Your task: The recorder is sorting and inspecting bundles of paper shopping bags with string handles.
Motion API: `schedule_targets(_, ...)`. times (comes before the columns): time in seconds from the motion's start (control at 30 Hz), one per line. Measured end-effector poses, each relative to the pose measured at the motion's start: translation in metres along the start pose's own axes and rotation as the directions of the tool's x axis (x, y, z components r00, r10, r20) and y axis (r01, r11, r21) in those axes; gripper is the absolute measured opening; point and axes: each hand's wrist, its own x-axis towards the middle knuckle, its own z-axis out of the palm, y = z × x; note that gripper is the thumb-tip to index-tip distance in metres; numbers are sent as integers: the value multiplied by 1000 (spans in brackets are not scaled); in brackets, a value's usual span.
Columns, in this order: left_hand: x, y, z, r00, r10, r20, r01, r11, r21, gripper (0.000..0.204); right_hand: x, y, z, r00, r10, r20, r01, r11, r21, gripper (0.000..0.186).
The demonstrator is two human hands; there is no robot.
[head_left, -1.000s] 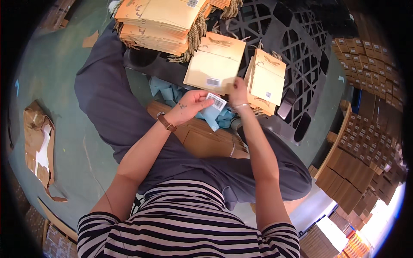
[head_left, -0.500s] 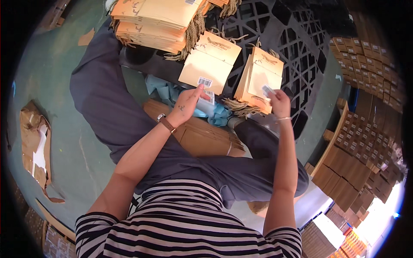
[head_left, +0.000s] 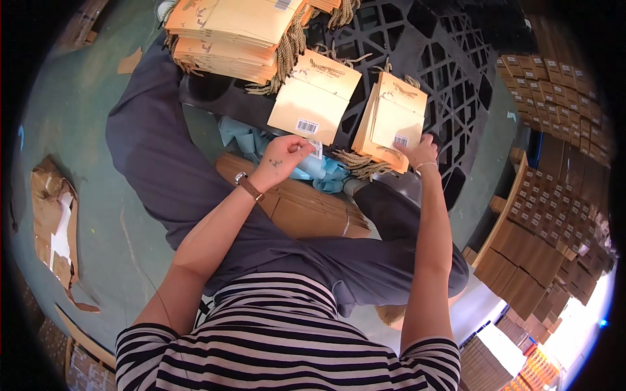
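Note:
My left hand [head_left: 284,160] is closed on white barcode labels [head_left: 316,150], just below the middle cream paper bag [head_left: 313,94] with a barcode near its lower edge. My right hand [head_left: 420,153] is at the lower right of a pile of cream paper bags [head_left: 391,111], thumb on top by a barcode label and fingers curled at the edge. A taller stack of these bags [head_left: 228,26] with rope handles lies at the top left.
The bags lie on a black plastic pallet [head_left: 456,78]. Crumpled blue paper [head_left: 326,173] and flat cardboard [head_left: 306,212] lie between my legs. Torn brown paper [head_left: 55,228] is on the green floor [head_left: 85,143] at left; stacked cartons [head_left: 541,221] line the right.
My right hand moved right from the middle bag with a label, then down onto the right pile, where a barcode now shows. My left hand shifted slightly left.

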Motion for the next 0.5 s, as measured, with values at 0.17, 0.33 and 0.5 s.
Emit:
schedule_targets(0.17,-3,5,0,999,-13,48,10,999,46,18,-1,11,-13,989,150,-9,-149,988,29,41)
schedule_targets(0.33,-3,6,5,999,28,40,-24,995,-95,25,-10,3,-43,983,57,172,-160,725,670,32)
schedule_targets(0.5,-3,12,3,993,81,90,-61,977,-203,24,-37,-46,-44,991,19,132,-133,102,986,29)
